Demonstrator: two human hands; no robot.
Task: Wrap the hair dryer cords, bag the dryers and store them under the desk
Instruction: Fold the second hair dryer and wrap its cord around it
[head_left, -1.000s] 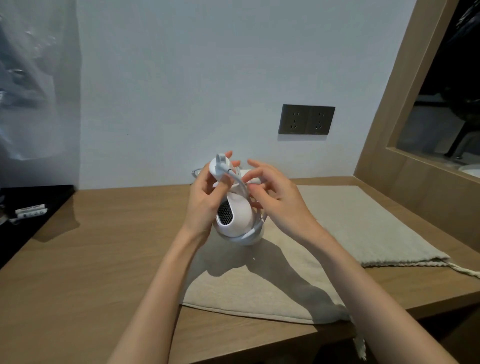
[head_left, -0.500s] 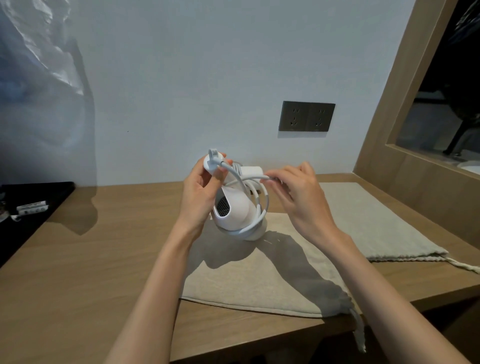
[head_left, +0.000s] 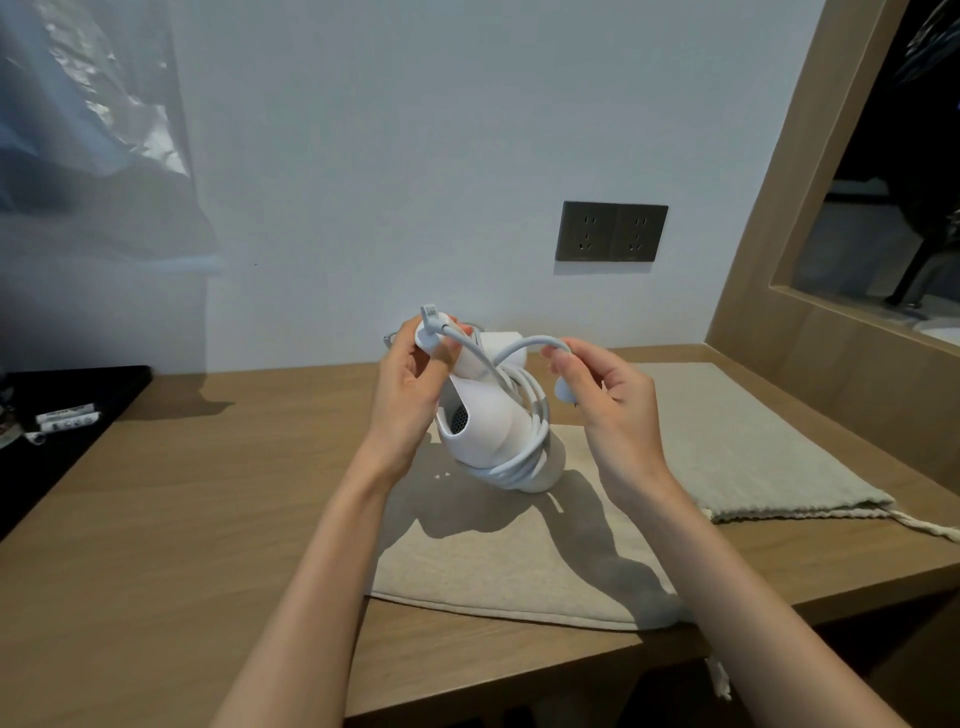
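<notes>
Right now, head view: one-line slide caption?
Left hand pinches the plug, right hand loops cord around the white dryer above a bag.

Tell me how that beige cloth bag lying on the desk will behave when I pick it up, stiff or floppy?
Probably floppy: the cloth bag lies flat and follows the desk, its near edge drooping over the front. Likely light, since it looks thin and empty. Its drawstring trails loose, so it may dangle or snag.

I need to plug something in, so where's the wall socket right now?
In the head view the dark double wall socket sits right of centre on the white wall, above the desk and beyond the hair dryer.
</notes>
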